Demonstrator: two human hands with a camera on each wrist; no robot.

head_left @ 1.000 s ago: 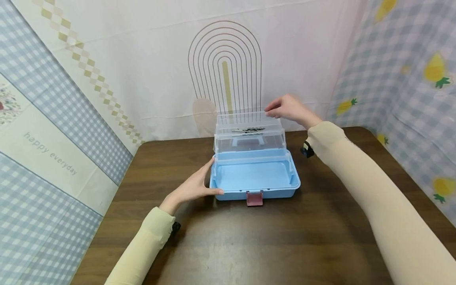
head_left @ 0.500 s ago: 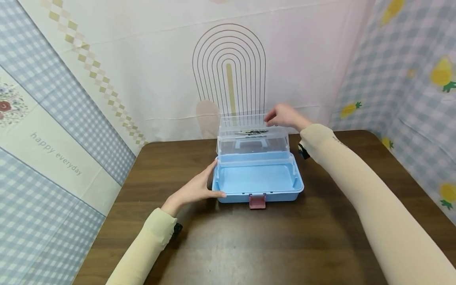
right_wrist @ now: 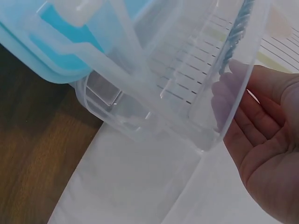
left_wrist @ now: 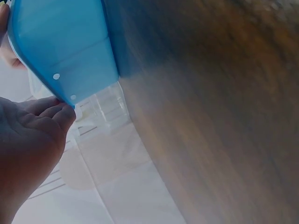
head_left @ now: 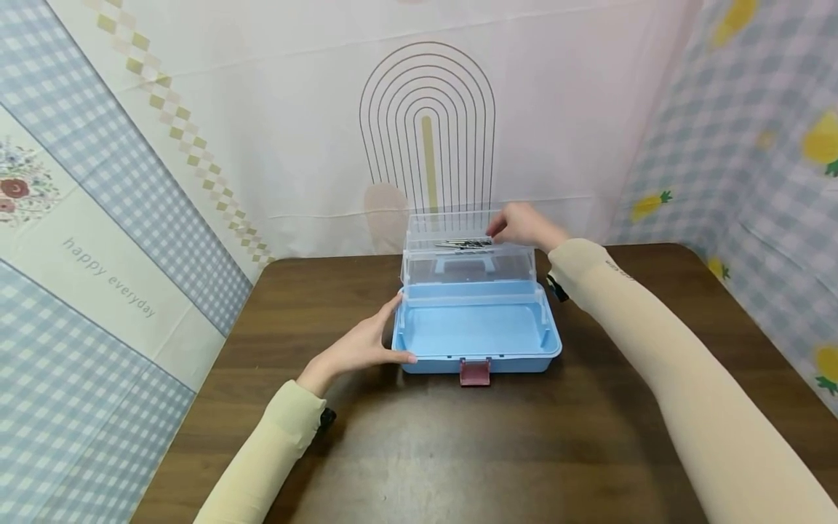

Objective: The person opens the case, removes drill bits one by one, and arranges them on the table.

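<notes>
A light blue toolbox (head_left: 471, 327) stands open on the table, its clear lid and raised clear tray (head_left: 419, 255) tipped up behind. My left hand (head_left: 360, 347) grips its left end, thumb on the front rim and fingers at the back corner. The left wrist view has those fingers (left_wrist: 58, 109) against the blue side wall. My right hand (head_left: 520, 224) reaches down into the tray at the right end of a bunch of drill bits (head_left: 463, 244). Through the clear wall in the right wrist view, its loosely bent fingertips (right_wrist: 224, 91) lie close to the twisted bits (right_wrist: 238, 32).
A red latch (head_left: 475, 372) hangs open at the toolbox front. The brown wooden table (head_left: 425, 444) spreads around it, with a printed cloth (head_left: 314, 131) hanging right behind and checked cloth (head_left: 753, 182) along the right side.
My right hand has come down from above the tray to the drill bits in it. The left hand keeps its grip on the toolbox. The head view has shifted slightly.
</notes>
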